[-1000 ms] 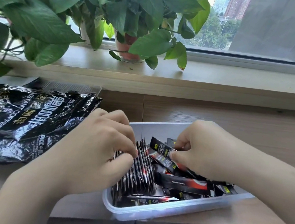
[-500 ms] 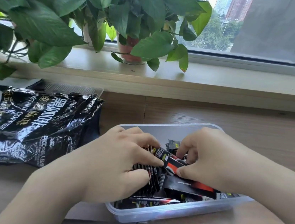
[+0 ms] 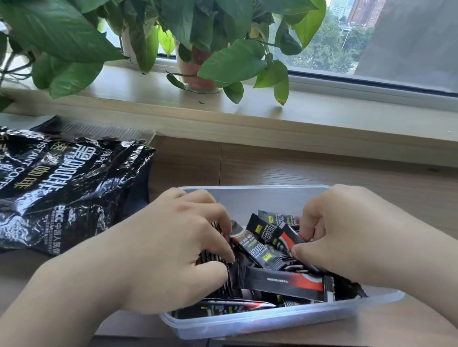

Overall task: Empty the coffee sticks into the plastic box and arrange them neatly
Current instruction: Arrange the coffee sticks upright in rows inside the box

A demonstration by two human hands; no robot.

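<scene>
While the left hand (image 3: 183,251) presses a standing row of coffee sticks (image 3: 212,260) against the left wall of the plastic box (image 3: 247,198), the right hand (image 3: 341,236) pinches one loose stick (image 3: 290,238) at the box's right side. Its long axis runs leftward toward the row, so the right hand is nearer. More loose sticks lie crosswise inside; the coffee bag (image 3: 46,191) lies left of the box on the tabletop (image 3: 337,172).

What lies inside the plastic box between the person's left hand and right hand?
In the head view, loose coffee sticks lie crisscrossed between the left hand and the right hand, inside the plastic box.
</scene>
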